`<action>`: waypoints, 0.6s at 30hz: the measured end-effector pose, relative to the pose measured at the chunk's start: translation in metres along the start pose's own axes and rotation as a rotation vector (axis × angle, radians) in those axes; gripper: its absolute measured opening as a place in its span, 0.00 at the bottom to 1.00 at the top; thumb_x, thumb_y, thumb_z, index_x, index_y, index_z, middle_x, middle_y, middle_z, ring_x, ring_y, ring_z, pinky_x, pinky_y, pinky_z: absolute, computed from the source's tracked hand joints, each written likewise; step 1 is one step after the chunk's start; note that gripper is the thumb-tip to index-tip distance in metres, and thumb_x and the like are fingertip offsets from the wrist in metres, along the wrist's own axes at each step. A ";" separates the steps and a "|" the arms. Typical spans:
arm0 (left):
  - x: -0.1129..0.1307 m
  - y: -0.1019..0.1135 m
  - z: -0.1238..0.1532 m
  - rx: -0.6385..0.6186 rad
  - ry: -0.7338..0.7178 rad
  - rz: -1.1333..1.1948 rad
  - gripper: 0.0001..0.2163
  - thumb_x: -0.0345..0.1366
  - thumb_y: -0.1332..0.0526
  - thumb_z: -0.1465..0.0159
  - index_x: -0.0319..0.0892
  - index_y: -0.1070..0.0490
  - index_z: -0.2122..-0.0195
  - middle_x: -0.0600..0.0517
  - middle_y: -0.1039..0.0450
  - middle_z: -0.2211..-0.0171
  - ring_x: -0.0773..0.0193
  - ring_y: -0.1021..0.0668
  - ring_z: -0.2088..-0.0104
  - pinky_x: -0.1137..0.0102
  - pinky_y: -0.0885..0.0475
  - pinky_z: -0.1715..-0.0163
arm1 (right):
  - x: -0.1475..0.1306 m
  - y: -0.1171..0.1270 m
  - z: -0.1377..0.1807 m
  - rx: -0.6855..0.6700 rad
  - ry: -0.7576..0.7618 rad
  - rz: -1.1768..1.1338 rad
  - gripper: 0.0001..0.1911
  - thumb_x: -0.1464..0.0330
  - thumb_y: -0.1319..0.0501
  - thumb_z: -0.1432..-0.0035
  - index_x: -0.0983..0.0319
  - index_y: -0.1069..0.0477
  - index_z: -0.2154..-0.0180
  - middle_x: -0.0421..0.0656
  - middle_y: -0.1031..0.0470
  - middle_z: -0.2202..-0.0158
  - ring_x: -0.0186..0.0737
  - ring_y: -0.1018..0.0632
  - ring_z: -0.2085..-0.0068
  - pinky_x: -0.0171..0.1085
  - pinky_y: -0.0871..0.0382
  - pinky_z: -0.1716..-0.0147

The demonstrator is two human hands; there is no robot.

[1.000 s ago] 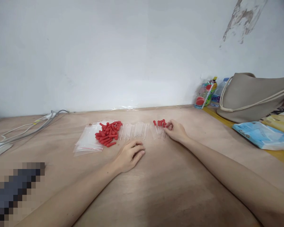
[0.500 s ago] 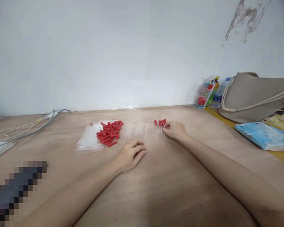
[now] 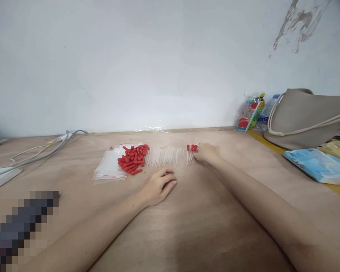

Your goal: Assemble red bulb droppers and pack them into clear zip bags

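My left hand [image 3: 160, 187] rests on the tabletop, its fingers loosely bent and apart, with nothing in it. Just beyond it lies a row of clear thin tubes [image 3: 164, 156]. To their left is a heap of red rubber bulbs [image 3: 132, 159], partly on clear zip bags [image 3: 110, 166]. Several droppers [image 3: 192, 148], clear tubes with red bulbs on top, lie at the row's right end. My right hand [image 3: 206, 153] is closed over the rightmost of these, fingertips down against them. Whatever it pinches is hidden behind the fingers.
Cables [image 3: 42, 156] and a white power strip [image 3: 5, 177] lie at the left. Along the right stand drink bottles [image 3: 251, 113], a grey drawstring bag [image 3: 308, 117] and a blue packet [image 3: 314, 164]. A white wall [image 3: 158, 68] closes off the back. A dark pixelated shape [image 3: 22, 223] covers the lower left.
My right hand has shifted slightly left against the droppers and now hides more of the rightmost one. My left hand stays at rest. The whole view has shifted a little.
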State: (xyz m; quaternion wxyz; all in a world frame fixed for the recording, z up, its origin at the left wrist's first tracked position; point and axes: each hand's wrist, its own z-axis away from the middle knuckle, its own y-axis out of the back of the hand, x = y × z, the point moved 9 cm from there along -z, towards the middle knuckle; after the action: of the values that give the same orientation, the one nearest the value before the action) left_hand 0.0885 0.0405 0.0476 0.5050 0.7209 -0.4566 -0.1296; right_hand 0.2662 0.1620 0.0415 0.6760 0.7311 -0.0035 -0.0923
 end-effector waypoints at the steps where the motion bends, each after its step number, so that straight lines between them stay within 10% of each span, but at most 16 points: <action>1: 0.000 0.000 0.000 0.001 -0.002 0.000 0.09 0.35 0.49 0.37 0.41 0.30 0.62 0.46 0.33 0.58 0.61 0.28 0.58 0.64 0.32 0.57 | -0.001 -0.001 -0.002 -0.010 -0.007 -0.001 0.12 0.67 0.43 0.54 0.63 0.27 0.67 0.52 0.25 0.66 0.50 0.26 0.62 0.45 0.40 0.62; 10: -0.003 0.014 0.000 0.162 0.074 -0.149 0.08 0.36 0.45 0.40 0.44 0.28 0.64 0.48 0.32 0.60 0.58 0.31 0.59 0.61 0.37 0.58 | 0.000 -0.004 -0.003 -0.051 -0.021 -0.008 0.09 0.70 0.42 0.55 0.62 0.27 0.69 0.51 0.25 0.66 0.48 0.25 0.62 0.44 0.39 0.62; 18: -0.072 0.069 0.002 0.262 0.473 -0.553 0.08 0.39 0.43 0.44 0.44 0.28 0.66 0.47 0.33 0.61 0.51 0.34 0.58 0.57 0.40 0.60 | -0.003 0.000 -0.008 0.027 -0.047 -0.023 0.11 0.68 0.44 0.52 0.64 0.28 0.67 0.53 0.26 0.64 0.49 0.26 0.61 0.46 0.41 0.60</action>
State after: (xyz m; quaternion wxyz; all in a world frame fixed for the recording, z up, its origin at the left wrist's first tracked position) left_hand 0.0111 0.0905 0.0857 0.4459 0.8852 -0.1286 -0.0317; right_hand 0.2643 0.1705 0.0420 0.6647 0.7378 -0.0123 -0.1171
